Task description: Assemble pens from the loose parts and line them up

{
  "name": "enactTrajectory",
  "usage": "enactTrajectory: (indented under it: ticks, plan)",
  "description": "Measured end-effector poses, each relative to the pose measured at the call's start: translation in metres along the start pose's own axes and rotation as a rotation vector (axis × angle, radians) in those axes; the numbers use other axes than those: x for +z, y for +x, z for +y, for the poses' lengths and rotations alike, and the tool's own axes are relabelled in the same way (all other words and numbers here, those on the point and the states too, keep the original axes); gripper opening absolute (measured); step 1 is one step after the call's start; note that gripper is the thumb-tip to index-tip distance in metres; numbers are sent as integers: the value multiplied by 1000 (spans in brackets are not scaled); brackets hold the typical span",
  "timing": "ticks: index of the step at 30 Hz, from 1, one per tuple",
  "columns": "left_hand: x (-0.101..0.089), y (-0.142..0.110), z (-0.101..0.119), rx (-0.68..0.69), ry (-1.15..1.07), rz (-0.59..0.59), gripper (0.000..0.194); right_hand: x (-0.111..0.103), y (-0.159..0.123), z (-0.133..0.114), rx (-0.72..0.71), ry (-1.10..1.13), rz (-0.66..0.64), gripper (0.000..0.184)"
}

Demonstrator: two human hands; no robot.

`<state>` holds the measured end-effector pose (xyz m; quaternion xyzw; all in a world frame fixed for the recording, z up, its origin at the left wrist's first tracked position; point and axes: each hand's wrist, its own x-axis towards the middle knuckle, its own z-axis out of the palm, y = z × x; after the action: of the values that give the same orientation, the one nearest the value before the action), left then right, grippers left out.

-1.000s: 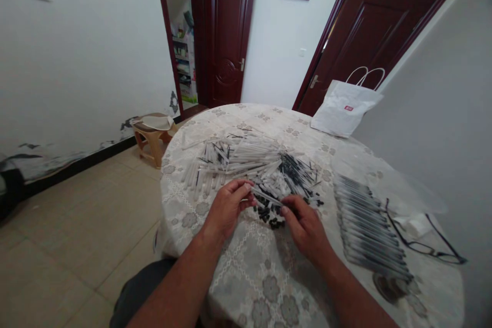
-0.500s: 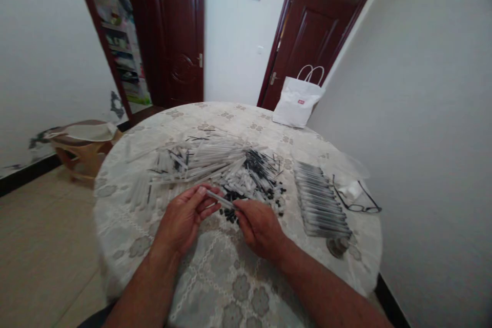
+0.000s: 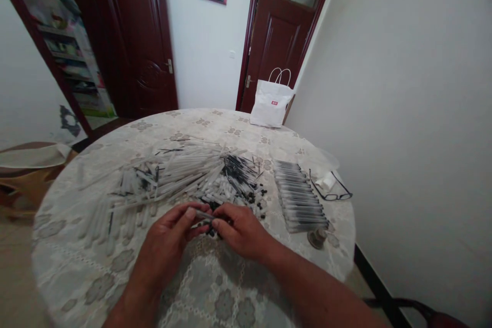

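A slim, translucent pen (image 3: 203, 214) lies between my two hands above the near side of a parts heap. Thumb and fingers of my left hand (image 3: 169, 238) pinch one end. My right hand (image 3: 244, 230) grips the opposite end, its fingertips close to the left ones and partly covering the pen. Just beyond the hands are small black pen plugs (image 3: 209, 205), partly hidden by my fingers. Whitish pen barrels (image 3: 188, 171) and a bundle of dark pen refills (image 3: 240, 171) are spread behind them. Short clear pen caps (image 3: 221, 187) lie heaped in the middle.
On the right, finished-looking pens (image 3: 300, 195) form a neat row beside eyeglasses (image 3: 332, 195) and a small round metal-looking object (image 3: 317, 238). A white paper bag (image 3: 271, 105) stands at the far table edge. The round table wears a patterned tablecloth (image 3: 226, 302).
My hands have come closer together along the pen, and less of it shows between them. The camera has turned to the right, so the scene sits further left.
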<state>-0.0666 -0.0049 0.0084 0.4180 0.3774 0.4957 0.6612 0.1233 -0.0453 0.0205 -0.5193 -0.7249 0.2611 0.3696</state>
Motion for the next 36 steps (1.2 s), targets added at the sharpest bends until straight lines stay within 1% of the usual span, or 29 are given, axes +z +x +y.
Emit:
enactTrajectory:
  ticks: [2,3,6,8,9,11,12,14,16,17,19,21,23,26,31,34,36]
  plan:
    - [-2,-1,-2,-3,105,-80,36,-11,-3,-10,-103,-212,-14,15]
    - [-4,-2,-3,-6,154,-110,36,-17,-6,-15,-131,-314,-32,13]
    - [-6,-4,-4,-32,242,-158,39,-48,-11,-25,-134,-554,-110,9]
    - [-5,-4,-2,-42,255,-130,41,-77,-10,-21,-106,-645,-134,10]
    - [-3,-5,-2,-37,259,-96,41,-93,-6,-15,-86,-683,-122,11]
    - [-1,-5,0,-18,268,-16,42,-129,5,7,-23,-785,-79,14]
    - [0,-5,0,-5,269,23,42,-147,12,21,52,-858,-64,16]
    - [1,-4,1,16,265,73,43,-179,29,54,260,-1027,-73,23]
    - [0,-3,0,28,261,95,44,-202,42,86,362,-1080,-59,28]
    - [-1,-2,0,30,261,100,44,-210,48,100,404,-1098,-57,29]
    - [-3,0,-2,28,263,110,45,-220,54,125,472,-1123,-70,32]
    - [-6,1,-3,32,261,133,46,-223,56,145,517,-1138,-93,33]
    - [-8,2,-5,41,256,174,46,-223,56,160,541,-1144,-126,34]
    - [-9,3,-6,48,234,230,44,-223,56,175,551,-1143,-179,36]
    - [-7,2,-5,62,167,238,44,-222,58,187,527,-1137,-244,43]
    - [-6,2,-6,70,139,245,41,-221,58,185,517,-1132,-265,43]
    - [-7,2,-6,79,136,241,39,-220,59,179,511,-1132,-271,42]
